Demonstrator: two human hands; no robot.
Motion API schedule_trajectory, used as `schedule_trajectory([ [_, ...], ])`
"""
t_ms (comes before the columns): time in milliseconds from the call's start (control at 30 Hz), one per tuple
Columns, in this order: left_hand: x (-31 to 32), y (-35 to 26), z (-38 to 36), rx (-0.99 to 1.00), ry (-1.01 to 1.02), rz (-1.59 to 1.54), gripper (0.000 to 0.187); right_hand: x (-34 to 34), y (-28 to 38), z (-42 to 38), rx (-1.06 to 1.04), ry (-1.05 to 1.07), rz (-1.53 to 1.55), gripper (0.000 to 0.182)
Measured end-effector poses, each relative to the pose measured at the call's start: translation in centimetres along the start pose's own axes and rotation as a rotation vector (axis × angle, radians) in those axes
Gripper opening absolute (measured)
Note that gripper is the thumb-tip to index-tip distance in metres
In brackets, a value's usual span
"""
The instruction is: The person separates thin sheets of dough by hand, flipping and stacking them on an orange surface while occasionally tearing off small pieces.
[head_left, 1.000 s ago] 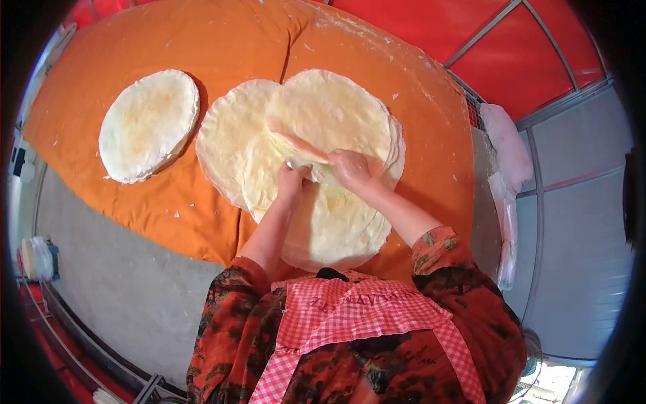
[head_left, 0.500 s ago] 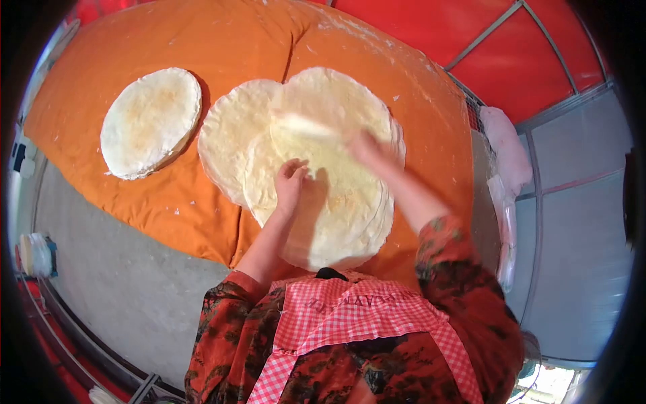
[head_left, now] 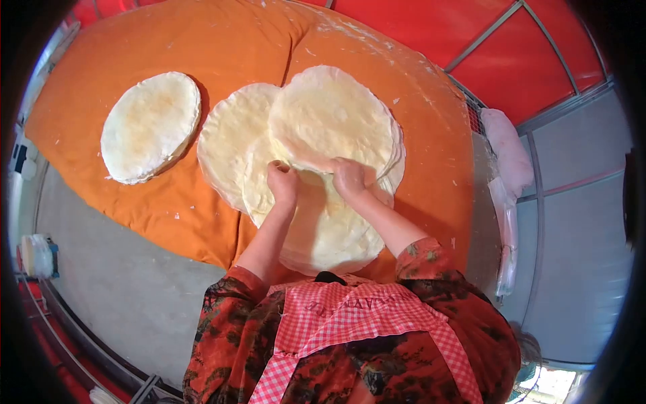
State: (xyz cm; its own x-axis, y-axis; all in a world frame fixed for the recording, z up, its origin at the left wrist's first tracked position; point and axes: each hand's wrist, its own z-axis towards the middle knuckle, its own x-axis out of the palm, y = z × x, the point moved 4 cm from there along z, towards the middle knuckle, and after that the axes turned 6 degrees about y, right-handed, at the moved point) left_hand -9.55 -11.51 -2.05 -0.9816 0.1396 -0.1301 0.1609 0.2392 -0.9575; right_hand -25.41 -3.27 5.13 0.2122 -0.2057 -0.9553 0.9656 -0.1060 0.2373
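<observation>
A pale, thin round flatbread (head_left: pixel 333 111) lies on top of overlapping others in the middle of the orange cloth. My left hand (head_left: pixel 282 182) is closed at its near left edge, fingers curled in a pinch. Close by, my right hand (head_left: pixel 351 178) pinches the near edge of the same flatbread, knuckles up. Under both hands spreads another flatbread (head_left: pixel 330 229), partly in my shadow. To the left, a further flatbread (head_left: pixel 232 128) sticks out from beneath the pile.
A separate stack of flatbreads (head_left: pixel 151 128) sits at the left on the orange cloth (head_left: pixel 222 40). Flour dusts the far right part of the cloth. A pink bundle (head_left: pixel 506 151) lies beyond the right edge, and grey floor (head_left: pixel 128 269) shows at the near left.
My right hand has come down and left to the near edge of the upper flatbread, whose blurred fold now lies flat. My left hand has moved slightly down and closed more.
</observation>
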Motion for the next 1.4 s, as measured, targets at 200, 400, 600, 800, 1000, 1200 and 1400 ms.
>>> schedule_trajectory([
  [200,0.7,0.0,2.7,-0.138,0.272,-0.04,0.012,0.0,-1.3,0.8,0.006,0.124,-0.003,0.025],
  [400,1.1,-1.0,2.2,0.141,0.232,-0.112,0.002,-3.0,-1.2,1.9,0.072,0.234,0.027,0.024],
  [600,2.2,-3.2,-0.5,-0.329,0.556,-0.923,0.013,-1.5,2.0,-0.8,-0.035,-0.034,-0.024,0.039],
  [800,2.1,-2.6,-1.1,-0.39,0.553,-1.12,0.027,0.5,-2.9,2.1,0.294,0.228,0.263,0.028],
  [1000,0.6,-2.6,-4.2,-0.419,0.625,-1.137,0.049,-15.2,0.2,5.7,-0.025,0.121,-0.21,0.026],
  [1200,-4.1,-2.0,-12.1,-0.407,0.709,-1.316,0.068,-7.5,7.3,-10.7,-0.172,0.118,-0.012,0.031],
  [1400,-5.7,1.7,-13.9,-0.474,0.606,-1.234,0.058,-4.4,9.8,-14.4,0.002,0.484,0.019,0.048],
])
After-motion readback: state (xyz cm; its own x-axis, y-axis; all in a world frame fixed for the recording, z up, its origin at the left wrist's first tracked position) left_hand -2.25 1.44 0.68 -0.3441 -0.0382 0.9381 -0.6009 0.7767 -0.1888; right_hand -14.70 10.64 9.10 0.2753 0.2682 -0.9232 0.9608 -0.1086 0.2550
